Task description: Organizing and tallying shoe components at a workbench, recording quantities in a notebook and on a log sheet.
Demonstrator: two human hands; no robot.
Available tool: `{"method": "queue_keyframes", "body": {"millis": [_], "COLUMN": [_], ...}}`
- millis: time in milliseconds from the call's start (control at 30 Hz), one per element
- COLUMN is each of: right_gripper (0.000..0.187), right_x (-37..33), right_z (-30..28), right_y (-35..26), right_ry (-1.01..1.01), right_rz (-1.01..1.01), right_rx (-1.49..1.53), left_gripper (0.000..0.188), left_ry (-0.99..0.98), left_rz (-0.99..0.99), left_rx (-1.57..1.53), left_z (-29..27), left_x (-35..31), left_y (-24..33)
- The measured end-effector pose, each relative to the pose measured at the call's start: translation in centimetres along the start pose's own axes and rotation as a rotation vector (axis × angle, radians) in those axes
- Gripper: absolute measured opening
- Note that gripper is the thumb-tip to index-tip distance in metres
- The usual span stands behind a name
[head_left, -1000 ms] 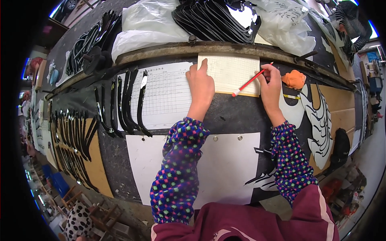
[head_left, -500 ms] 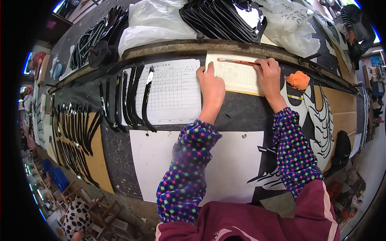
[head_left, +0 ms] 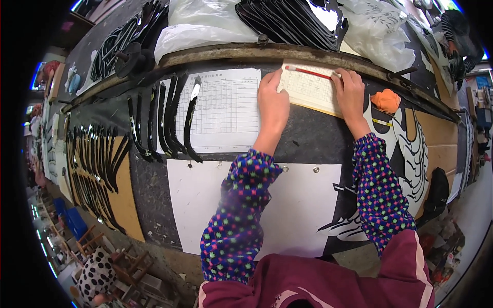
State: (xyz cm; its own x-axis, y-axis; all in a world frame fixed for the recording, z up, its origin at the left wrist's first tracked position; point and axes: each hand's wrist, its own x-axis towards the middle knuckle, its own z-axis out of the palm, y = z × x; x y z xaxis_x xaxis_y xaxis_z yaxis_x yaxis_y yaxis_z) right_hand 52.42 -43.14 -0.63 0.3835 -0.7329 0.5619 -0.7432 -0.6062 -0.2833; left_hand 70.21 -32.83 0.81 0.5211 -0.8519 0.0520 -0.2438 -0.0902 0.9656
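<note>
A cream booklet (head_left: 303, 86) with ruled grid pages lies at the far middle of the dark bench. My left hand (head_left: 273, 105) is at its left edge, fingers drawn together against the edge and thumb by the lower part. Across the booklet's upper part runs a red pencil (head_left: 313, 73), its pale eraser end to the left. My right hand (head_left: 352, 100) has its fingertips closed around the pencil's right end, over the booklet's right side. Left of my left hand lies a white printed form (head_left: 226, 118), with black curved strips (head_left: 167, 120) over its left part.
A metal rail (head_left: 215, 53) crosses behind the papers. White sheet (head_left: 205, 205) in front; orange crumpled cloth (head_left: 385, 101) and white patterned cutouts (head_left: 411, 154) at right. More dark strips (head_left: 97, 159) lie on a brown board at left. Black stacked pieces (head_left: 287, 23) and plastic bags (head_left: 203, 31) are beyond.
The booklet has shifted right under the pencil. My left fingers, one of which was pointing out, have come together at its left edge. My right hand stays at the pencil's end.
</note>
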Motion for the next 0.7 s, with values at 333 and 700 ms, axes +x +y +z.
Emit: {"method": "queue_keyframes", "body": {"millis": [333,700], "right_gripper": [0.009,0.016], "right_x": [-1.2,-3.8], "right_z": [-0.3,-3.6], "right_y": [-1.6,-2.8], "right_ry": [-0.027,-0.278], "right_rz": [-0.071,-0.317], "right_rx": [0.050,0.208], "left_gripper": [0.038,0.042], "left_ry": [0.094,0.031], "left_rz": [-0.036,0.017], "left_rx": [0.072,0.093], "left_z": [-5.8,-6.7], "left_x": [-9.7,-11.7], "left_y": [1.9,0.9]}}
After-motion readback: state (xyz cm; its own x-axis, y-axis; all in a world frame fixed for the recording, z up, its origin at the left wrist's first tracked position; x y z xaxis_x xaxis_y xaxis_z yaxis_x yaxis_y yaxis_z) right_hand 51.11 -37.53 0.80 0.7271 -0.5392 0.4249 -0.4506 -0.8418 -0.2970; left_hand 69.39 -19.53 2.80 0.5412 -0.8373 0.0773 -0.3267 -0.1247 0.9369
